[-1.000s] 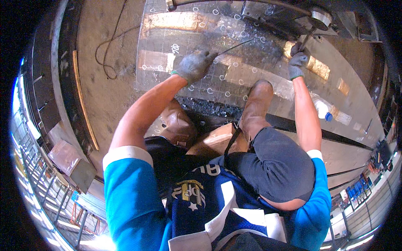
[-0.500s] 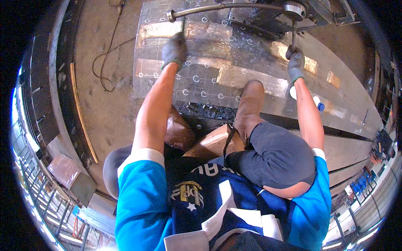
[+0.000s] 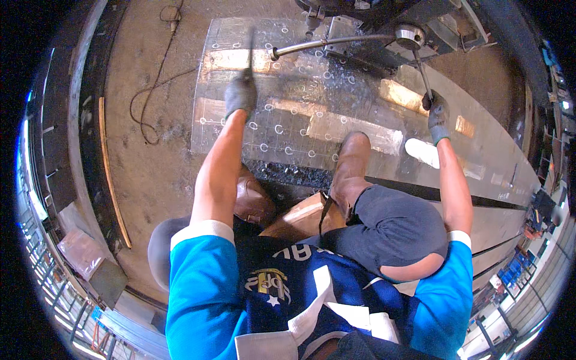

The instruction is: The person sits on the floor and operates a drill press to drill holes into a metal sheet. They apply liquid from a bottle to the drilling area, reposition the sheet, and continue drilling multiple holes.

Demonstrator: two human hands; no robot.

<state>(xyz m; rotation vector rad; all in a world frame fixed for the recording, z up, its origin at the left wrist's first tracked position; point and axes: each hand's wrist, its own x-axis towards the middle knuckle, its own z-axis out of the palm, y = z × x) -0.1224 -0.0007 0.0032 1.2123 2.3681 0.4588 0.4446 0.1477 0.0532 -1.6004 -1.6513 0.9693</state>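
Note:
My left hand (image 3: 241,96), in a grey glove, is closed round a thin dark rod-like tool (image 3: 251,51) that points away from me. Motion blurs the tool, so its kind cannot be made out. It is held above a steel plate (image 3: 231,141) marked with several chalk circles. At the right, my gloved right hand (image 3: 440,117) grips the end of a drill feed lever (image 3: 422,72). That lever runs down from a round metal hub (image 3: 410,36). A second feed lever (image 3: 327,43) stretches left from the hub and ends in a knob near the left hand's tool.
The drill's dark body (image 3: 384,15) stands at the far edge of the plate. A white bottle (image 3: 422,152) lies beside my right forearm. My boot (image 3: 353,159) rests on the plate, near dark metal chips (image 3: 288,173). A cable (image 3: 146,114) lies on the floor at left.
The right hand and its lever have shifted slightly right and nearer to me. The second lever's knob has moved right and nearer. My left hand has come a little nearer, still holding the tool.

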